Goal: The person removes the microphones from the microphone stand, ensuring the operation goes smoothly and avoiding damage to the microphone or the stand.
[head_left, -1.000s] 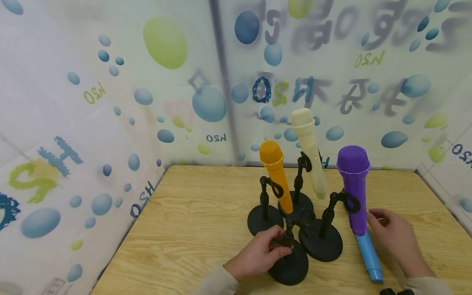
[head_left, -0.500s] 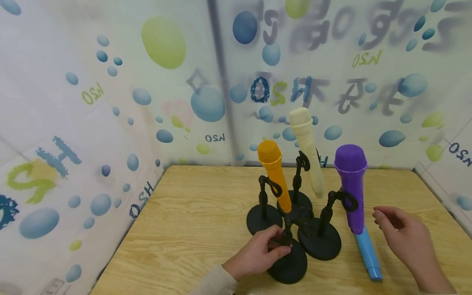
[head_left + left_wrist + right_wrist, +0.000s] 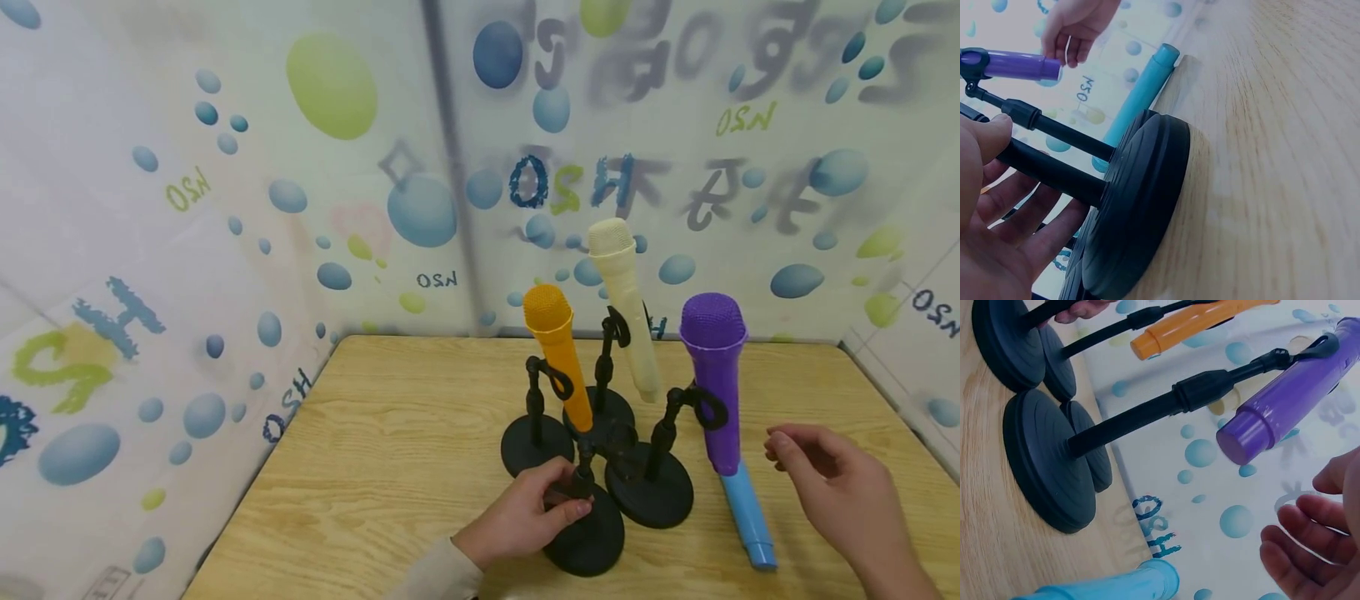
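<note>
My left hand grips the upright pole of the front black microphone stand, thumb on one side and fingers behind. No microphone sits in this stand's clip. Right of it, a purple microphone leans in the clip of another stand. A light blue microphone lies on the table beneath it, its upper end hidden in the head view. My right hand hovers to the right of both, fingers loosely curled around nothing. In the right wrist view its fingers are apart from the purple handle.
Behind the front stand, an orange microphone and a cream one tilt in their own stands. The round bases crowd together. A patterned curtain closes off the back and sides of the wooden table.
My right hand has drawn back to the right, away from the purple and blue microphones. My left hand keeps its hold on the front stand, and the microphones stay put.
</note>
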The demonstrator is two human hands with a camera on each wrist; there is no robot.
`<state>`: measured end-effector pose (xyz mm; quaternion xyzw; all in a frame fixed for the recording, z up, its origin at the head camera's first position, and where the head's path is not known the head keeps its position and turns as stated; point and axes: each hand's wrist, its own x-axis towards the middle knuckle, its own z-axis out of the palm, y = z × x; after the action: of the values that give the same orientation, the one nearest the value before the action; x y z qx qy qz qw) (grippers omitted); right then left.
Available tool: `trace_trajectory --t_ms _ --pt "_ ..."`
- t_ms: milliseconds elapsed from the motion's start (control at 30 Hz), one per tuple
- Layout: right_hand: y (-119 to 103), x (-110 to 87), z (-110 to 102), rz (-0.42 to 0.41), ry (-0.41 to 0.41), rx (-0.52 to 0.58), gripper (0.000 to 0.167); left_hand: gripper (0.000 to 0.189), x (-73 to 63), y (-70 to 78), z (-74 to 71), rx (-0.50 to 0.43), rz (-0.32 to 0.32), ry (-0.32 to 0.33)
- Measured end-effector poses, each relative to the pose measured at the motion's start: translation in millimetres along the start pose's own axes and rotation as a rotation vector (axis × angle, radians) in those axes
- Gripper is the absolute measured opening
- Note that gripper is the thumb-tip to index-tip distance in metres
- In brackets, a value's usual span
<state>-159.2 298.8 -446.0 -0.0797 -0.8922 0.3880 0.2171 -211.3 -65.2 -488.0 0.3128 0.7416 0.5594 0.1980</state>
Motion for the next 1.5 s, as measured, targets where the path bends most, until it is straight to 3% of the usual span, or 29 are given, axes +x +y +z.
trace_trajectory --t_ms 567,833,1067,1500 --pt "-22.0 -17.7 -7.7 -0.026 0.116 0.104 0.015 0.021 0.3 -1.6 -0.4 -0.013 -0.007 -0.003" --pt "-36.0 -26.8 -9.9 -0.147 0.103 0.117 0.01 0.022 0.1 -1.0 -0.4 -0.01 -0.01 0.001" --pt "-44.8 -29.4 -6.3 -0.181 0.077 0.134 0.011 0.021 -0.1 -1.0 0.1 -0.013 -0.021 0.0" --pt "-54.6 -33.9 1.9 -0.325 -0.008 0.233 0.023 0.022 -1.5 0.2 -0.1 -0.027 -0.031 0.0"
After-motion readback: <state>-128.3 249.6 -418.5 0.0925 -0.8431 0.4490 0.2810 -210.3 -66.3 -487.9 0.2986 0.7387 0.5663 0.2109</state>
